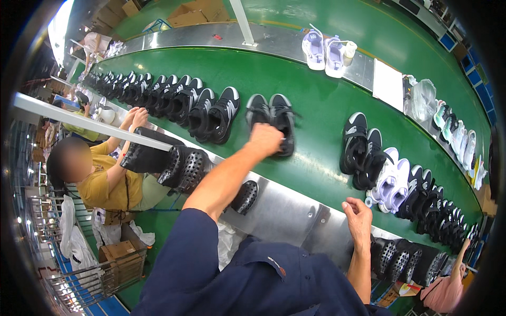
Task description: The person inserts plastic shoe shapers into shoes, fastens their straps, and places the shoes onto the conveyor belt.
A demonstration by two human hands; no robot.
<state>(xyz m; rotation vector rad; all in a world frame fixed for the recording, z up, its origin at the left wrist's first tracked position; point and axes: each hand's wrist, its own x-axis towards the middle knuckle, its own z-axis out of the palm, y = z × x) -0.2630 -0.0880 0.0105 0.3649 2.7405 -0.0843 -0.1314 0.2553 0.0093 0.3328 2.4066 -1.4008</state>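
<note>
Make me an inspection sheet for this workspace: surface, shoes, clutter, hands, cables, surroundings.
Surface: green work surface between a near metal ledge and a far one.
Shoes: blurred black pair in the middle; more black shoes line both sides; lavender-and-white pair at right.
Clutter: white sheet and clear plastic bag along the far ledge.
Hands: left hand at the middle pair, grip unclear; right hand empty, loosely open.
Cables: nothing seen.
Surroundings: person in yellow and wire cart, left.

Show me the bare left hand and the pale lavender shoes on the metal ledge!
Bare left hand (266, 138): head view, back of hand.
Pale lavender shoes (315, 51): head view, left shoe's upper.
</note>
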